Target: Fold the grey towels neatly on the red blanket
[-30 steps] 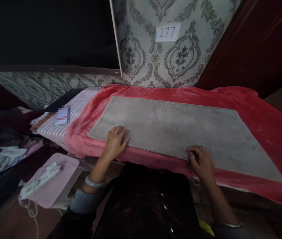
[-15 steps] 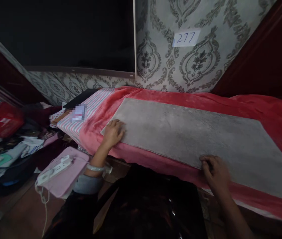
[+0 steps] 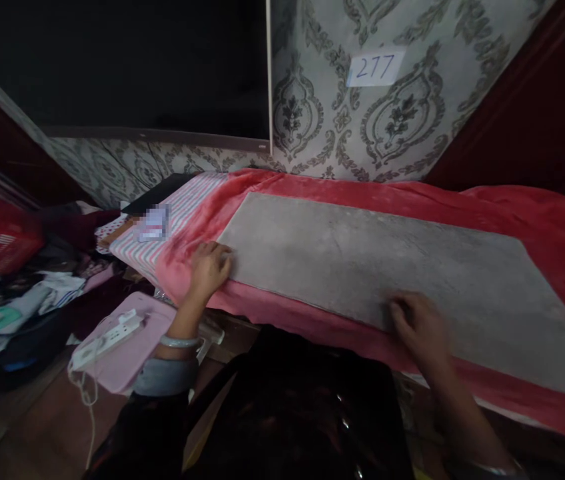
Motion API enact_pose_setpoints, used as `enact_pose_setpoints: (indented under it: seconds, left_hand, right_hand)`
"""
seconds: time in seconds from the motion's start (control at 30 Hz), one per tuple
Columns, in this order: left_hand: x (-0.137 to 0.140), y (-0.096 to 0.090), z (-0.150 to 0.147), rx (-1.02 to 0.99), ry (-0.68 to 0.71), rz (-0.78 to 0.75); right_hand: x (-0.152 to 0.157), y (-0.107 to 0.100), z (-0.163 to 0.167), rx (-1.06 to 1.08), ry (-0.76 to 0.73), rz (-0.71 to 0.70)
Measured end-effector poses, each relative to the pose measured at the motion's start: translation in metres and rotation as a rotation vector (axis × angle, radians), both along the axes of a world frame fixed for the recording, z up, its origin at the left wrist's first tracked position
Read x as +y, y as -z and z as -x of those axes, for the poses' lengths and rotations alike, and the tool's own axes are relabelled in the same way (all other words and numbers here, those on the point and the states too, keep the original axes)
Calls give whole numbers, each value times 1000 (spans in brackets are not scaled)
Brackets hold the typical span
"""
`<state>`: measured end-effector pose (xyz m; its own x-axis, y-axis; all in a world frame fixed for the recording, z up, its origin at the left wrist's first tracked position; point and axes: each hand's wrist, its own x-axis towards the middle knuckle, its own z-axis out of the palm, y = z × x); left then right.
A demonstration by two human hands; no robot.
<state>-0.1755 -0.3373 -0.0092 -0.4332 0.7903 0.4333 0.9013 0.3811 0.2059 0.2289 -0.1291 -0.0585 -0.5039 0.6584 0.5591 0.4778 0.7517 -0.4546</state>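
A long grey rectangular sheet (image 3: 332, 253), which looks like a mat or piece of fabric, lies flat on a red plush blanket (image 3: 322, 189). At its near left corner rests my left hand (image 3: 209, 268), with thumb apart from the bent fingers. My right hand (image 3: 420, 327) is over the sheet's near edge, right of the middle. Its fingers curve loosely, the thumb stands away from them, and the fingertips are blurred. Nothing shows between the fingers of either hand.
A striped cloth (image 3: 187, 200) with a pixelated item lies left of the blanket. On a pink stool (image 3: 147, 340) sits a white power strip (image 3: 107, 340) with a cord. Piled clothes (image 3: 27, 313) cover the far left. A television (image 3: 137, 67) hangs behind.
My left hand has shifted left, toward the outside of the sheet's corner. My right hand has moved slightly left and up along the near edge. The sheet lies about the same.
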Motion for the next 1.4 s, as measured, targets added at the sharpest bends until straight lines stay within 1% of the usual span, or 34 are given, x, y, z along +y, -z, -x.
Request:
enact_pose_setpoints:
  seconds: [0.07,0.13,0.17,0.23,0.3,0.47,0.63,0.77,0.83,0.9,0.97,1.03,1.13,1.2,1.27,1.33,1.37,1.4]
  left_hand:
    - [19,-2,-23,-56,192,8]
    - [32,0,-50,-106,382,78]
    - [36,2,-62,-117,452,125]
    - [39,7,-78,-117,517,192]
    - [37,12,-86,-106,513,195]
    - [36,15,-86,-92,499,149]
    - [38,16,-90,-95,540,164]
    - [35,19,-90,-94,538,168]
    - [34,17,-89,-85,536,184]
    - [36,12,-90,-89,540,181]
    - [39,7,-96,-101,553,133]
    - [43,5,-107,-111,585,85]
    - [46,9,-126,-103,628,103]
    - [45,13,-133,-94,626,119]
    - [45,14,-132,-116,641,108]
    - [49,10,-121,-151,664,75]
    - [53,8,-113,-154,654,56]
    - [58,5,-105,-138,615,41]
  right_hand:
    - [-3,-10,26,-25,-93,9]
    - [-6,-16,48,-79,-174,16]
    - [-7,-16,55,-126,-204,13]
    - [-11,-15,60,-214,-239,0]
    - [-16,-13,57,-255,-254,-11]
    - [-27,-13,49,-266,-292,-1]
    - [-37,-7,53,-225,-261,2]
    - [-41,2,53,-180,-247,-16]
    - [-41,3,53,-167,-239,-21]
    - [-40,1,52,-159,-257,-6]
    - [-39,-3,52,-143,-289,27]
    - [-41,-6,53,-123,-283,44]
    - [-49,-9,54,-149,-224,23]
    - [-53,-10,53,-177,-222,23]
    - [-52,-13,48,-175,-259,49]
    - [-42,-19,40,-163,-265,62]
    - [-34,-22,35,-162,-234,54]
    - [-24,-25,29,-170,-176,38]
